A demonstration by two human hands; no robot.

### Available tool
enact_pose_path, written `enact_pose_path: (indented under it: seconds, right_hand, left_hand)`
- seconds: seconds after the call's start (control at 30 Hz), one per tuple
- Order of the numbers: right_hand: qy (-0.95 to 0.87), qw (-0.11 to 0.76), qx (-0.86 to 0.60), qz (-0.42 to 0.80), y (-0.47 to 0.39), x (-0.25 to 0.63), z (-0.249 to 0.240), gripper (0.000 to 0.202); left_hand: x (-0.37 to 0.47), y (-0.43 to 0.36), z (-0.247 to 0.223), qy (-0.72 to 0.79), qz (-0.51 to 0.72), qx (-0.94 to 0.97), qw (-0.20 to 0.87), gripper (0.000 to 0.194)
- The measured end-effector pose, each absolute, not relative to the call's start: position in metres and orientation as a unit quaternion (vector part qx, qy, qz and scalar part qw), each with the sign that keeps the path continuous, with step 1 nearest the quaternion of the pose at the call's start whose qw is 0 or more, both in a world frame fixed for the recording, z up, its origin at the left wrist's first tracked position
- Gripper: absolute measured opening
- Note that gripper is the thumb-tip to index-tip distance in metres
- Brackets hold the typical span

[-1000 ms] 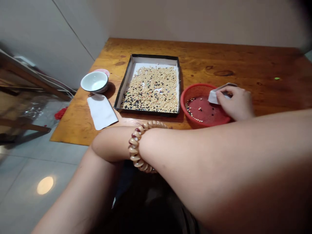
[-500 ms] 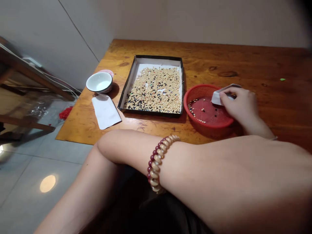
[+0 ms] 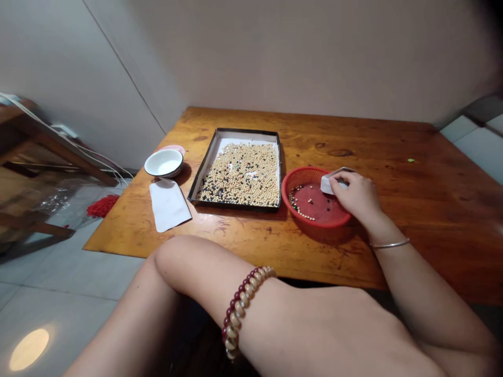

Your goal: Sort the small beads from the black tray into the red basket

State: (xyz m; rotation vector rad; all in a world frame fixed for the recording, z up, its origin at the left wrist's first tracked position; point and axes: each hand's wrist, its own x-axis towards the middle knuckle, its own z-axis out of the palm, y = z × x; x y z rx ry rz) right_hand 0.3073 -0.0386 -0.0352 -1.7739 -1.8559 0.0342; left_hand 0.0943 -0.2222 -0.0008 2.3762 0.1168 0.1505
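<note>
My right hand pinches a folded piece of white card over the right side of a red plastic basket. Small round beads, pale and dark, lie in the basket, mostly along its left side. Left of it is a shallow black-edged tray lined with white, bearing a spread of beads, mostly cream with dark ones gathered at the near left. Close to the camera, my left arm bends across the front with a bead bracelet on it. Of my left hand only a blurred, broad part shows; its fingers are hidden.
On the wooden table's left side stand a white dark-rimmed bowl, a pink item partly behind it, and a white card. A green scrap lies far right. Red material in clear plastic sits on the floor.
The camera view has tilted up and shifted right, so more wall and my right forearm with its bangle show. My right hand still holds the card over the basket; the beads look unchanged.
</note>
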Motion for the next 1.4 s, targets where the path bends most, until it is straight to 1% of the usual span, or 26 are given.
enact_pose_path:
  seconds: [0.2, 0.33, 0.43, 0.5, 0.53, 0.6, 0.67, 0.7, 0.77, 0.87, 0.97, 1.07, 1.17, 1.23, 1.33, 1.4]
  right_hand:
    - [-0.687, 0.282, -0.669, 0.022, -0.036, 0.302, -0.035, 0.025]
    - [-0.684, 0.290, -0.667, 0.050, -0.036, 0.299, -0.032, 0.025]
    - [-0.686, 0.297, -0.659, 0.083, -0.032, 0.301, -0.033, 0.025]
    - [-0.689, 0.309, -0.646, 0.112, -0.029, 0.303, -0.034, 0.023]
    - [-0.682, 0.322, -0.645, 0.120, -0.027, 0.304, -0.035, 0.023]
    - [-0.654, 0.356, -0.656, 0.125, -0.023, 0.305, -0.037, 0.023]
    - [-0.626, 0.385, -0.667, 0.124, -0.020, 0.305, -0.040, 0.024]
    - [-0.618, 0.393, -0.668, 0.128, -0.019, 0.304, -0.041, 0.024]
    - [-0.617, 0.404, -0.660, 0.145, -0.017, 0.303, -0.044, 0.023]
    - [-0.620, 0.423, -0.645, 0.140, -0.016, 0.301, -0.048, 0.022]
    - [-0.614, 0.448, -0.645, 0.076, -0.017, 0.300, -0.048, 0.023]
    - [-0.578, 0.510, -0.634, 0.064, -0.016, 0.301, -0.047, 0.027]
    - [-0.473, 0.598, -0.634, 0.126, -0.012, 0.303, -0.045, 0.031]
    - [-0.397, 0.643, -0.629, 0.184, -0.008, 0.305, -0.045, 0.032]
    - [-0.319, 0.676, -0.614, 0.253, -0.003, 0.309, -0.043, 0.032]
    - [-0.289, 0.690, -0.607, 0.267, -0.001, 0.313, -0.042, 0.032]
  left_hand:
    - [0.075, -0.198, 0.042, 0.042, 0.040, 0.949, 0.311, 0.027]
    - [0.083, -0.180, 0.072, -0.008, 0.043, 0.956, 0.289, 0.028]
    - [0.090, -0.157, 0.080, -0.011, -0.005, 0.973, 0.228, 0.026]
    - [0.085, -0.129, 0.078, 0.066, -0.026, 0.980, 0.185, 0.023]
    - [0.079, -0.112, 0.077, 0.114, -0.014, 0.978, 0.177, 0.022]
    - [0.060, -0.074, 0.070, 0.281, 0.090, 0.946, 0.135, 0.023]
    - [0.034, -0.038, 0.061, 0.465, 0.183, 0.866, 0.027, 0.029]
    - [0.020, -0.022, 0.055, 0.529, 0.196, 0.825, -0.023, 0.031]
    - [-0.004, 0.000, 0.042, 0.601, 0.154, 0.781, -0.063, 0.031]
    - [-0.025, 0.015, 0.022, 0.613, 0.078, 0.783, -0.064, 0.028]
    - [-0.030, 0.017, 0.007, 0.578, 0.038, 0.814, -0.040, 0.029]
    - [-0.028, 0.018, 0.000, 0.558, 0.024, 0.829, -0.021, 0.031]
    - [-0.028, 0.019, 0.000, 0.583, 0.015, 0.812, -0.025, 0.030]
    - [-0.029, 0.019, 0.001, 0.597, 0.008, 0.802, -0.023, 0.031]
    - [-0.029, 0.018, 0.002, 0.593, 0.013, 0.805, -0.011, 0.032]
    - [-0.028, 0.017, 0.002, 0.589, 0.014, 0.808, -0.011, 0.031]
